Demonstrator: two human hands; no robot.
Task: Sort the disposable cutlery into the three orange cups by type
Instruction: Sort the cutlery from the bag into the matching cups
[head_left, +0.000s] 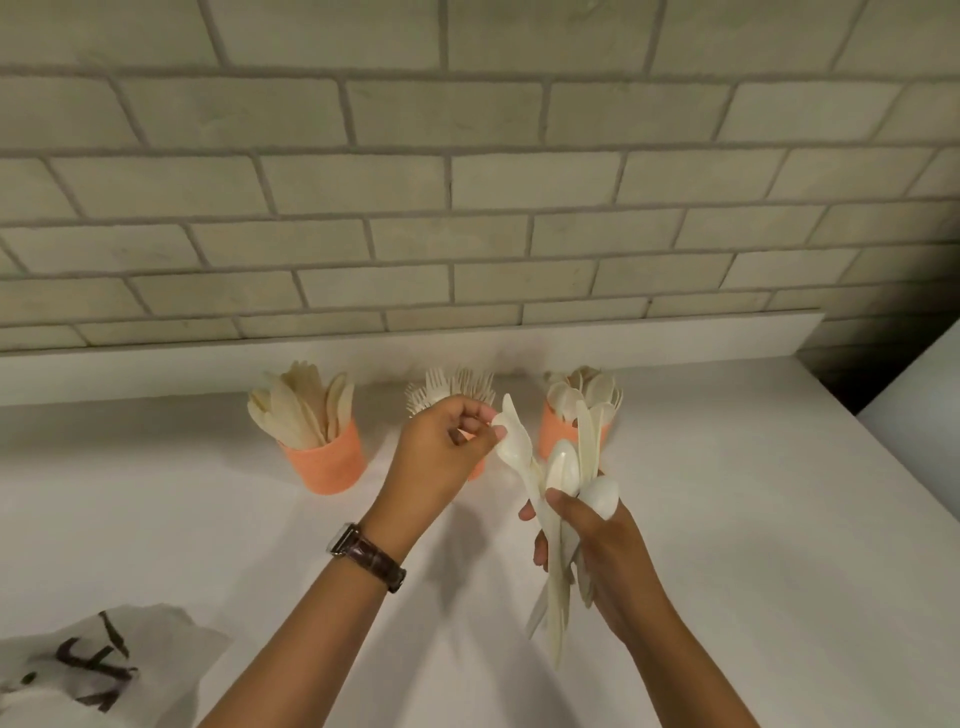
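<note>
Three orange cups stand in a row near the wall: the left cup (328, 462) holds knives, the middle cup (477, 467) holds forks and is mostly hidden behind my left hand, the right cup (554, 436) holds spoons. My right hand (602, 551) grips a bunch of white cutlery (563, 499), with spoons and knives fanned upward. My left hand (441, 452) pinches the bowl of one spoon (514, 441) at the top of that bunch.
The white counter (208, 519) runs back to a low ledge and a brick wall (467, 208). A crumpled white bag with dark print (93, 670) lies at the front left. The counter's right edge (857, 415) drops off beside a white surface.
</note>
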